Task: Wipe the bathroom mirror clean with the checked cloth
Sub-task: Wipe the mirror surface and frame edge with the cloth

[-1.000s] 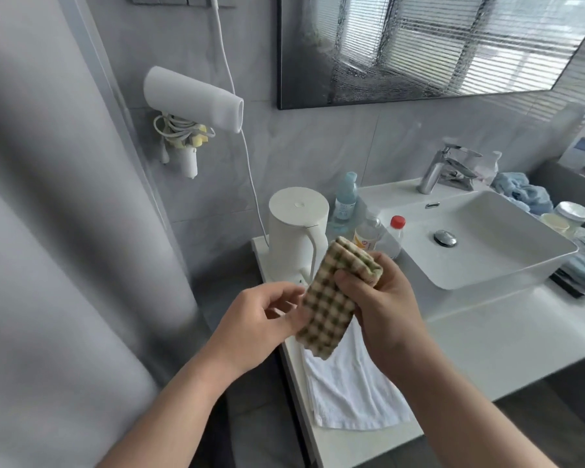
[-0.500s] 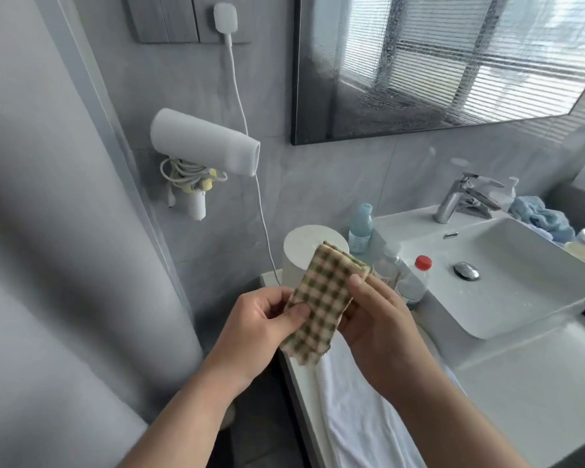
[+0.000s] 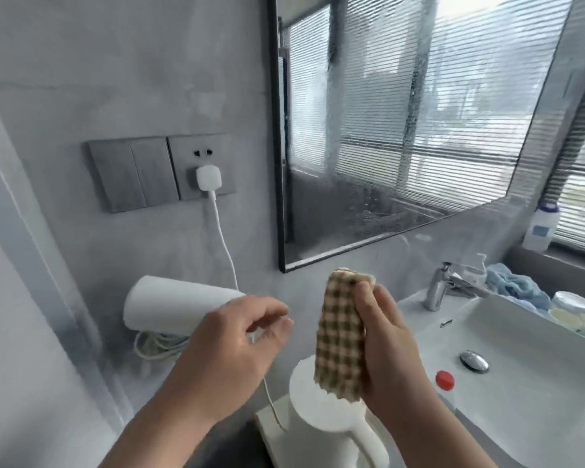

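Since half second earlier, left hand (image 3: 237, 339) had let go of checked cloth (image 3: 340, 336) — fingers loosely curled, holding nothing, just beside it. Only right hand (image 3: 389, 339) grip pinched folded cloth upright, below mirror (image 3: 402, 130) lower left corner, apart from glass. Cloth hid part of kettle (image 3: 321, 420) lid. Mirror streaked, top and right cut off — open room between cloth and glass.

L hand (image 3: 237, 336) & R hand (image 3: 385, 336) are seen bare, w/ forearms left uncovered down to lower edge of frame
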Available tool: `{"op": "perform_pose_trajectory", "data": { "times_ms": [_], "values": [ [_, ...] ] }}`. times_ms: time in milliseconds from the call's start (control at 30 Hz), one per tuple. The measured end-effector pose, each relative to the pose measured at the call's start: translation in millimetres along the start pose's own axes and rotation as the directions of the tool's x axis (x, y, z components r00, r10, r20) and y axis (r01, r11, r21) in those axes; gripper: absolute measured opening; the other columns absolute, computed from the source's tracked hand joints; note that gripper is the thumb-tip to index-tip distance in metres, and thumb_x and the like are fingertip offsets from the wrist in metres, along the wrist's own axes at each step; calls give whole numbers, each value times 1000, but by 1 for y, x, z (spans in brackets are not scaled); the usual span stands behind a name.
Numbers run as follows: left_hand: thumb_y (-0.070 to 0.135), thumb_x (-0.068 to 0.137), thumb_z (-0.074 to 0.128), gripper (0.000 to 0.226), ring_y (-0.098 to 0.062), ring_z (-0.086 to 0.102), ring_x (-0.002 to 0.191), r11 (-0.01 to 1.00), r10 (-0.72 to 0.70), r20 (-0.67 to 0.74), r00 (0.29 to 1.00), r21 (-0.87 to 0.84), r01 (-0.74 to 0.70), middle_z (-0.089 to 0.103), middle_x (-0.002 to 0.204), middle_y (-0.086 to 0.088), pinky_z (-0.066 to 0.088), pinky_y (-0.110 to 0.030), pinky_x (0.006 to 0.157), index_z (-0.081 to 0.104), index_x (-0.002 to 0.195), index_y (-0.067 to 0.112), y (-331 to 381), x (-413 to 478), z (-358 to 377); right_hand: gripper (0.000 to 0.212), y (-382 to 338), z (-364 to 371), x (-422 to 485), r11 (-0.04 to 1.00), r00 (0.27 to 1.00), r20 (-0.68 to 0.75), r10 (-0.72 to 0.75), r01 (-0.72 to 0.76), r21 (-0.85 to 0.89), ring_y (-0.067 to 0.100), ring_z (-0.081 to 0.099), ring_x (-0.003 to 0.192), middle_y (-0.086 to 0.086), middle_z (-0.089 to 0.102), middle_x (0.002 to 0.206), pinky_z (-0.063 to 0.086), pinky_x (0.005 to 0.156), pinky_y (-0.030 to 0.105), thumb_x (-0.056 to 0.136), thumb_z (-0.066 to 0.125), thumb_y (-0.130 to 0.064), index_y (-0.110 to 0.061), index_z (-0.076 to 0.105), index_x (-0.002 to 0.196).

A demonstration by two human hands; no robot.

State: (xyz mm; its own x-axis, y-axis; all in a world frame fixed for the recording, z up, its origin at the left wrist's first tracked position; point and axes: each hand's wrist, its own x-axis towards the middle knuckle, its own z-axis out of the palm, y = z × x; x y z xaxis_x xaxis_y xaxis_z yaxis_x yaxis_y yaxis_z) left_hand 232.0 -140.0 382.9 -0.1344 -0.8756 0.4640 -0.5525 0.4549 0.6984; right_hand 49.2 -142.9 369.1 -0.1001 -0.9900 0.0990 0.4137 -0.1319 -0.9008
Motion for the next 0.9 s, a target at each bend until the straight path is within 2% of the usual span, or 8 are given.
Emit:
{"op": "perform_pose_trajectory", "data": {
  "times_ms": [133,333,433,533,633,700,800,900],
  "values": [
    [50,88,56,17,12,57,99,978,180,-33,983,114,-175,62,103,34,38,-2,79,69,90,39,22,42,-20,25,-20,19,24,983,985,2,-174,173,-52,21,59,65,7,63,72,51,55,32,79,62,-43,-20,71,81],
    [34,89,55,19,-4,61,90,902,406,-148,902,224,-369,67,90,17,44,-18,80,72,92,26,54,112,-45,6,-46,30,71,883,893,-22,-450,442,-161,16,65,75,0,73,81,51,72,36,88,70,-24,-25,75,92],
    [24,89,49,27,-14,61,87,855,467,-169,868,336,-394,68,91,10,48,-30,79,74,97,19,64,147,-56,30,-64,39,95,836,846,-50,-530,512,-199,10,72,84,-1,76,95,57,73,28,90,67,-12,-30,69,114],
    [24,88,46,29,-24,61,93,813,463,-183,867,477,-333,69,97,2,48,-35,82,73,98,17,77,179,-68,26,-87,45,121,807,811,-84,-580,557,-195,7,73,84,-2,77,93,56,69,18,90,69,-11,-24,72,112],
    [32,84,46,37,-27,57,108,755,439,-170,883,602,-259,66,113,-2,46,-41,96,71,106,15,90,209,-76,14,-103,51,147,770,781,-48,-623,602,-209,14,73,80,-1,76,83,58,71,31,88,71,-19,-31,79,89],
    [36,82,46,45,-30,53,117,688,433,-164,886,696,-207,62,123,-6,40,-42,102,67,113,12,98,227,-81,12,-112,54,165,762,768,-48,-639,623,-175,12,71,75,-2,76,81,57,69,32,87,72,-20,-31,78,85],
    [35,87,47,50,-35,42,134,540,445,-207,871,838,-77,51,143,-15,29,-47,113,58,128,8,114,254,-87,20,-126,63,190,747,750,-45,-660,650,-137,10,73,85,-5,77,91,56,78,33,87,74,-17,-25,75,105],
    [34,94,47,68,-34,10,152,421,408,-275,870,903,88,16,163,-19,10,-52,122,26,152,5,137,282,-96,29,-145,78,204,705,709,-37,-704,692,-155,8,73,85,-9,77,93,57,75,29,86,74,-20,-26,73,115]
  ]
}}
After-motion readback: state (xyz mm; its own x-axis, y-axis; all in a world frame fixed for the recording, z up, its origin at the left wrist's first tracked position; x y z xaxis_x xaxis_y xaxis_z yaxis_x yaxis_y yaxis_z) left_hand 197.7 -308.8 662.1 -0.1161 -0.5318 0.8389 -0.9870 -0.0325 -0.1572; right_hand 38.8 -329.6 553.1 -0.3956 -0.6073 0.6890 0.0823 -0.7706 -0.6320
